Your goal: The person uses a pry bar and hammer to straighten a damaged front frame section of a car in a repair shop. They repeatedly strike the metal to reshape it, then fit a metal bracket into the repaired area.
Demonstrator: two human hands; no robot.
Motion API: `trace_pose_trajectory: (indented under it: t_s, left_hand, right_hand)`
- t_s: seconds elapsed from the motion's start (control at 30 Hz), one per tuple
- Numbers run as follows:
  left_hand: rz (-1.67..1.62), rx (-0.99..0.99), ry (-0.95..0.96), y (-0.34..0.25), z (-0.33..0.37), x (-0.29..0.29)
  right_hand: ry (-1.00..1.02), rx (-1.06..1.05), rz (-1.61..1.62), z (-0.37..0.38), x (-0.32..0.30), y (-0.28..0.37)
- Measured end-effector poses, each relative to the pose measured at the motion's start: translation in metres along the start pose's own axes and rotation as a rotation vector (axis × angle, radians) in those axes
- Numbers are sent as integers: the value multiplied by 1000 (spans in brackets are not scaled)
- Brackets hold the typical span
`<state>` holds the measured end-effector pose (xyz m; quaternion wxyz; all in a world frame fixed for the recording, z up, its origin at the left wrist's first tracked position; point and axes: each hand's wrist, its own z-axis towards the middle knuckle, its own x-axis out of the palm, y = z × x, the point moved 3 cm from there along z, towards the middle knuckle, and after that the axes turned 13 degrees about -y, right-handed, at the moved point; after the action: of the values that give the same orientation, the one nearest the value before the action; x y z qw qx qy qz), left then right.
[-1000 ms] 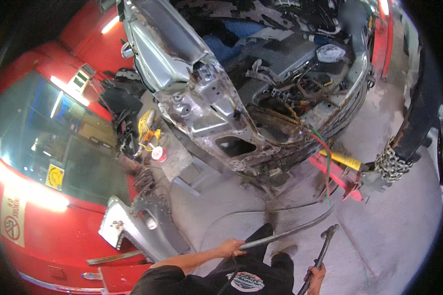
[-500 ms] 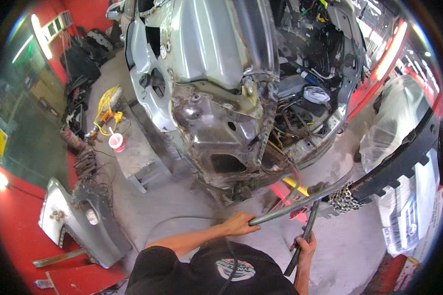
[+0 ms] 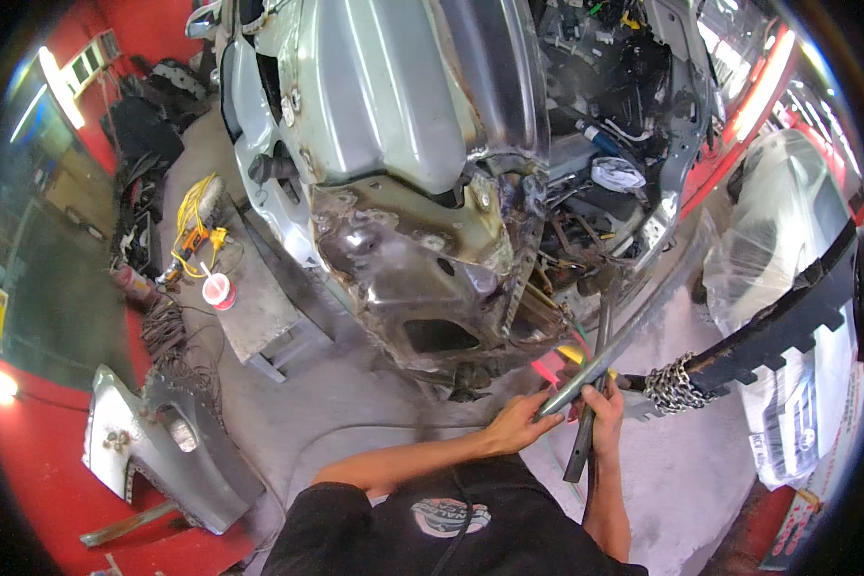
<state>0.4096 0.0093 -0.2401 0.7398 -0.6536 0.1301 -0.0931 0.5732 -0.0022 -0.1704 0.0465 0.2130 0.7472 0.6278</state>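
Grey tube (image 3: 612, 357): long, round, smooth, dull metal; near end in the left hand, far end running up and right past the car's front edge.

Dark bar (image 3: 578, 449): straight, narrow, worn finish; crosses the tube just ahead of the hands, lower end pointing down toward the floor. Contact at the crossing: cannot tell.

Car body (image 3: 384, 96): silver, ribbed sheet metal; nearest corner of bare, scorched and rusted metal with a dark oval opening; bay at its right side filled with wiring and loose parts.

Floor (image 3: 374, 408): pale grey concrete, dusty, a thin hose curving across it.

Worktop (image 3: 264, 322): low, grey, scuffed, left of the car. By its left edge, a red-and-white cup (image 3: 219, 292); farther along the same edge, an orange power tool (image 3: 194, 240) with yellow cord.

Body panel (image 3: 187, 446): silver, curved, cut-out arch, at the floor's left side by the red wall.

Toothed beam (image 3: 787, 326): black, heavy, right of the car; steel chain (image 3: 677, 384) wound at its lower end.

Plastic sheeting (image 3: 773, 216): clear, creased, beyond the beam.

Left hand (image 3: 520, 422): clenched round the tube's near end, forearm reaching across from lower left.

Right hand (image 3: 605, 415): wrapped round the bar, forearm nearly upright.
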Motion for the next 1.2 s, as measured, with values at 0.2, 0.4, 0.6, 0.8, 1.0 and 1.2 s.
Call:
trace_pose_trajectory:
  t_s: [0.2,0.4,0.6,0.8,1.0,1.2]
  left_hand:
    - [-14,-78,-62,5,54,28]
    - [250,-178,-11,12,118,51]
    - [464,63,-282,-15,109,32]
    - [826,423,-787,-169,77,-18]
    - [1267,566,-1170,-264,57,-51]
    - [765,152,-1333,-265,81,-108]
  right_hand:
    - [28,17,-72,85,1,5]
    - [150,72,-179,174,-6,27]
    - [188,73,-227,272,-45,-22]
    - [283,97,-306,333,-70,-51]
    - [357,37,-358,374,-88,-77]
    - [367,-279,-409,408,-77,-96]
